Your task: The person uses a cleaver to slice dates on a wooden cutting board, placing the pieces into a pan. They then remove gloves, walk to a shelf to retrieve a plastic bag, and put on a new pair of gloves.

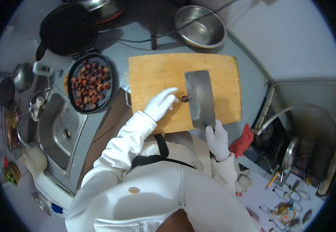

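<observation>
My right hand [218, 141], in a white glove, grips the handle of a broad Chinese cleaver [200, 98]. The blade lies over the right half of a wooden cutting board [153, 68]. Close against the blade's left edge is a small brown chestnut-like piece [184, 99]; whether they touch I cannot tell. Just left of it my gloved left hand [161, 104] hovers over or rests on the board, fingers apart and holding nothing. Left of the board, a black oval pan [111, 84] holds many similar reddish-brown pieces [91, 82].
An empty steel pot [201, 27] stands behind the board, with a black cable [162, 36] across it. A raised black lid [67, 30] adjoins the pan. The steel sink [56, 130] lies left. A red cloth [243, 141] hangs near the stove [268, 136] at right.
</observation>
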The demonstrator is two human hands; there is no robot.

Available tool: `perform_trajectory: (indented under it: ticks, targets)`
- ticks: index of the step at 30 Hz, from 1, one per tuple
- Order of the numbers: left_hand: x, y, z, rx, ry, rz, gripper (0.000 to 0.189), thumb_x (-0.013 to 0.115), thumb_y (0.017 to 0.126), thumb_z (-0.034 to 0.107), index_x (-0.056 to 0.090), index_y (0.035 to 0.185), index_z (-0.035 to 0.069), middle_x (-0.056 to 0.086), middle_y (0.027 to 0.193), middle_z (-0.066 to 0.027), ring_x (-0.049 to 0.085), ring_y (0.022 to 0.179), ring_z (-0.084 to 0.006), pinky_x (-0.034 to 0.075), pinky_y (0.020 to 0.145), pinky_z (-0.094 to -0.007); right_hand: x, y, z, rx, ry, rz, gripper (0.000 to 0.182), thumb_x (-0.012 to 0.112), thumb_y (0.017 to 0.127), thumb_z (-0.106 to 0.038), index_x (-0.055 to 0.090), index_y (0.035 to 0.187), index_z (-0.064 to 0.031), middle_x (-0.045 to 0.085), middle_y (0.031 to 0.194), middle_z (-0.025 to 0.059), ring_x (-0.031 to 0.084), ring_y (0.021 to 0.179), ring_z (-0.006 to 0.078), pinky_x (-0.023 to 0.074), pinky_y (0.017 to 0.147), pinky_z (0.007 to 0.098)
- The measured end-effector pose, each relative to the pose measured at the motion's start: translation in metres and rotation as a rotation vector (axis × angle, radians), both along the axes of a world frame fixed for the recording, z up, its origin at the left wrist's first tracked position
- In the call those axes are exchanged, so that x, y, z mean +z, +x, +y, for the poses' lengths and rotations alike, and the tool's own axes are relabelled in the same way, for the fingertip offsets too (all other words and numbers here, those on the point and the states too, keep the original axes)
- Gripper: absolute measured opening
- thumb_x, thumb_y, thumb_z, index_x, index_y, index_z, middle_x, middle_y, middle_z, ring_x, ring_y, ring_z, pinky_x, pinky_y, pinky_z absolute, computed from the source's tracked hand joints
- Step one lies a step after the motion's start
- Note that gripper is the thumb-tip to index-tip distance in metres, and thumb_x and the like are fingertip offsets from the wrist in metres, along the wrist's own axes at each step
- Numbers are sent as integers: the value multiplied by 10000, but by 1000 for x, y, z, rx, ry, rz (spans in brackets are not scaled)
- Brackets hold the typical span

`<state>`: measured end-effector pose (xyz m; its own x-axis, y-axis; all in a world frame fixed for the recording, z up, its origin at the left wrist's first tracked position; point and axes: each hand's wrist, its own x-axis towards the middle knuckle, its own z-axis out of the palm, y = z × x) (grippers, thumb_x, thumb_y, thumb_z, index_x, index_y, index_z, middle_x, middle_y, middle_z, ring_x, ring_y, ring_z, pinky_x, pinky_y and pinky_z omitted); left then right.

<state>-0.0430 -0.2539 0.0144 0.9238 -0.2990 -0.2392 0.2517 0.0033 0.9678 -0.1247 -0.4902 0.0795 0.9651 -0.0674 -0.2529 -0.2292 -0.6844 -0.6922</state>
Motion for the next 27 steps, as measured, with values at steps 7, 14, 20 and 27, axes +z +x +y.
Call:
perform_trajectory:
  ticks: [7,14,20,27]
  targets:
    - [29,-2,49,-224,-327,199,299,557,898,322,615,817,40,585,735,-12,463,617,-66,381,581,-203,32,5,38,6,558,251,224,471,840,-47,523,1050,12,531,650,15,475,526,67,399,488,223]
    - [17,-53,83,347,-288,345,296,596,878,288,649,965,10,636,782,-39,508,616,-54,396,533,-186,33,32,93,-277,707,78,84,464,858,-64,461,926,-15,497,623,39,458,464,103,406,446,247]
    - [-24,-53,205,736,730,-246,286,650,791,240,644,989,33,636,948,-159,614,874,-295,481,781,-357,27,41,89,-259,725,-72,144,470,910,-136,439,964,-6,461,615,43,441,460,115,408,424,252]
    - [-32,-23,304,521,1335,-155,359,637,788,308,622,1069,85,594,1089,-134,538,1042,-323,451,831,-391,2,17,102,-262,685,-17,150,466,900,-135,440,944,6,459,603,49,440,449,124,401,412,253]
